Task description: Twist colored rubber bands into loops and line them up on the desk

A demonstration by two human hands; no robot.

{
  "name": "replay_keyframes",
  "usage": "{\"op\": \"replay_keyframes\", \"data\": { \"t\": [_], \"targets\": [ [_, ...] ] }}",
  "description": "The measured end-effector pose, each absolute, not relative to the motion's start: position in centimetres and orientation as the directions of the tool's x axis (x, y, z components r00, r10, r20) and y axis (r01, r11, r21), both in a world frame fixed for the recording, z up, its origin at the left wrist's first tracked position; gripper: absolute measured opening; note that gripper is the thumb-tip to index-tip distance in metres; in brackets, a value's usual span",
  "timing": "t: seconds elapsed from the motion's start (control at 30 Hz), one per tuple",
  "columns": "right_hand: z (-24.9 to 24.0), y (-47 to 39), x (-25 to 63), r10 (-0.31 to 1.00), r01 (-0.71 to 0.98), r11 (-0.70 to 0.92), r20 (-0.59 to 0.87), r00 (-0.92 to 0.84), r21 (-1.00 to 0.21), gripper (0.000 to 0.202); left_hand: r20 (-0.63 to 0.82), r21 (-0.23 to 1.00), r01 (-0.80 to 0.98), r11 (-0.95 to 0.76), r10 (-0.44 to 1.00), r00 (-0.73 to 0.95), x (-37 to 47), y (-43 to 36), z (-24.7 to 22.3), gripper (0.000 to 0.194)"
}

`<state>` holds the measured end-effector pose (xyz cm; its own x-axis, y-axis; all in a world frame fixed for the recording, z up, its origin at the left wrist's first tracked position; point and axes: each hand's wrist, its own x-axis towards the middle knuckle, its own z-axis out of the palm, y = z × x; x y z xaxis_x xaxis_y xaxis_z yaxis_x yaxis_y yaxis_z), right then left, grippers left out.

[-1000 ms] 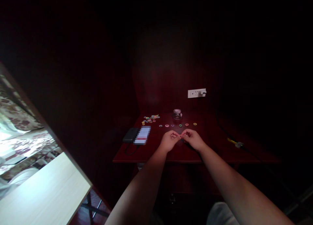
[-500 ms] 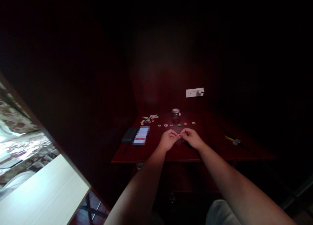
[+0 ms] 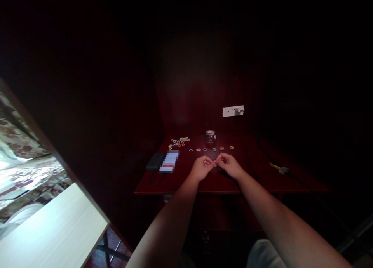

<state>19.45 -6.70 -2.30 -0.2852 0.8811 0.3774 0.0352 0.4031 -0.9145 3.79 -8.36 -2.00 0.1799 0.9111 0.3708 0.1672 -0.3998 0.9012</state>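
Observation:
My left hand [image 3: 202, 168] and my right hand [image 3: 230, 167] meet over the dark red desk [image 3: 256, 178], fingertips pinched together. Between them shows a bit of a small pink hair tie [image 3: 215, 163], mostly covered by the fingers. Just beyond the hands runs a row of small coloured hair ties, among them a green one [image 3: 214, 149], an orange one [image 3: 222, 148] and a yellow one [image 3: 231, 147]. A clear jar [image 3: 210, 137] stands behind that row. To the far left lies a loose pile of hair ties [image 3: 179, 142].
Left of my hands lie a phone [image 3: 169, 161] with a blurred screen and a black box-shaped device [image 3: 155, 161] with a cable. A wall socket [image 3: 233, 111] holds a plug. A cable with a yellow piece [image 3: 274, 166] lies at the right. A pale table [image 3: 58, 229] stands lower left.
My hands stay pinched together over the same spot; the fingertips have shifted slightly and less of the pink hair tie shows. The whole view has moved a little.

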Motion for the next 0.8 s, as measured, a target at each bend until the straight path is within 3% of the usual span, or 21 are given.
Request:
{"op": "replay_keyframes", "data": {
  "t": [0.8],
  "targets": [
    [-1.87,-7.05,19.39,0.888,0.042,0.379,0.351,-0.297,-0.924,0.024,0.329,0.925,0.142,-0.352,0.931,0.16,3.98,-8.39,-1.89,0.017]
  ]
}}
